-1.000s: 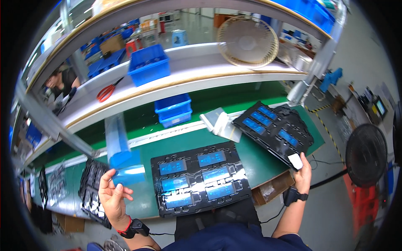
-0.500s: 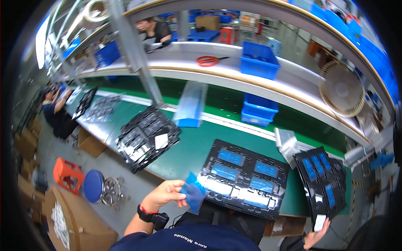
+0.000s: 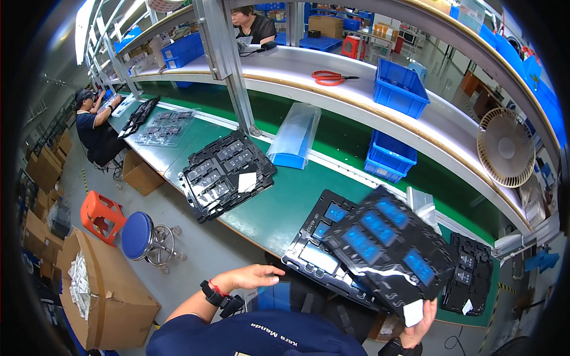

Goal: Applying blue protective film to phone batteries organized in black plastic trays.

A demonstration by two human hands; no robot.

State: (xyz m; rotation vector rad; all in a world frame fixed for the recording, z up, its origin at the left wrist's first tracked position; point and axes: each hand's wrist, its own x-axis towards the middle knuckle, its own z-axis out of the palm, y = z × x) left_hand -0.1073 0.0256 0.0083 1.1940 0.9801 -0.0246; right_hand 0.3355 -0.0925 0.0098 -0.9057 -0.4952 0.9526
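Note:
My right hand (image 3: pixel 420 325) grips the near corner of a black plastic tray (image 3: pixel 389 243) by a white label (image 3: pixel 413 312). That tray has blue film-covered pieces in its pockets. It is tilted over the right part of another black tray (image 3: pixel 309 237), which lies at the bench's front edge with similar blue pieces. My left hand (image 3: pixel 254 276) holds nothing, its fingers stretched toward the lower tray's left edge. Just below it, near my body, is a translucent blue film (image 3: pixel 275 295); whether it rests on something I cannot tell.
On the green bench (image 3: pixel 261 219) lie a stack of black trays (image 3: pixel 225 172), a clear bag with blue sheets (image 3: pixel 295 136) and one more black tray (image 3: pixel 469 273). Blue bins (image 3: pixel 401 89), red-handled scissors (image 3: pixel 332 78) and a fan (image 3: pixel 506 147) occupy the shelf. Two other people sit farther off.
My left hand has let go of the blue film. My right hand has lifted the right-hand tray and brought it left over the middle one, uncovering another tray beneath. The view has shifted.

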